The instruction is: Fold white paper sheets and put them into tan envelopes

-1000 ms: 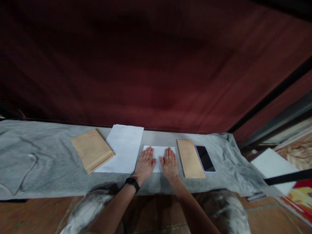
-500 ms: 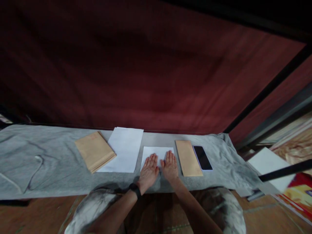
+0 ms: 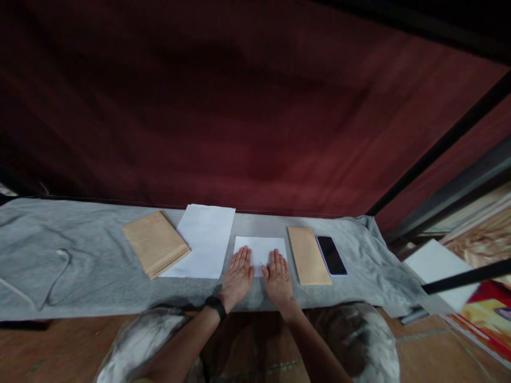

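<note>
A folded-size piece of white paper (image 3: 260, 246) lies on the grey cloth in front of me. My left hand (image 3: 238, 274) rests flat on its left part, fingers stretched out, a dark band at the wrist. On its right part lies my right hand (image 3: 278, 276), also flat with fingers extended. Between the hands a strip of the paper shows. To the left are larger white sheets (image 3: 209, 239), partly under a stack of brown envelopes (image 3: 155, 242). A single brown envelope (image 3: 308, 255) lies just right of my right hand.
Right of the single envelope lies a phone (image 3: 332, 255) with a dark screen. The grey cloth (image 3: 96, 255) covers a long, narrow surface, with a cord (image 3: 59, 274) on its left. A dark red panel (image 3: 247, 133) rises behind. A black bar (image 3: 467, 279) crosses at right.
My hands have moved apart across the small white paper, the left one leftward and slightly toward me. More of the paper shows between them. The view has shifted slightly.
</note>
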Available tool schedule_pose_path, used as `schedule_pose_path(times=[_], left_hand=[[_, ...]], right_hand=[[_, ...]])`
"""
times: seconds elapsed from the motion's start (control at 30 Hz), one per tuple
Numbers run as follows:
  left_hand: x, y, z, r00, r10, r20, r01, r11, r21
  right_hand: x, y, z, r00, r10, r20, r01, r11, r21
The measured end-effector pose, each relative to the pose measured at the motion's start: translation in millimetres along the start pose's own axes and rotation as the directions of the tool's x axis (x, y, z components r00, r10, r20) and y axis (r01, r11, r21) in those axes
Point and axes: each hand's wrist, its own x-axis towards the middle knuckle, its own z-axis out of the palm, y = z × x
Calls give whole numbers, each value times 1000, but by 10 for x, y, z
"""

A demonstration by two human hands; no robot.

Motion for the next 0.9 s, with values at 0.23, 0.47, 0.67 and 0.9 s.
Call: schedule_pose_path(times=[0.23, 0.47, 0.67, 0.9], left_hand=[[-56, -99, -47, 997, -79, 22, 78, 996, 42], [41, -23, -116, 994, -111, 13, 110, 992, 62], [305, 80, -102, 999, 36, 41, -36, 999, -2], [424, -11, 50, 999, 15, 42, -16, 1000, 4]], right_hand=[[-87, 45, 23, 994, 57, -95, -58, 998, -11], [-109, 46, 29, 991, 87, -105, -90, 996, -28], [265, -55, 29, 999, -1, 37, -2, 997, 74], [576, -16, 208, 993, -53, 102, 48, 998, 50]])
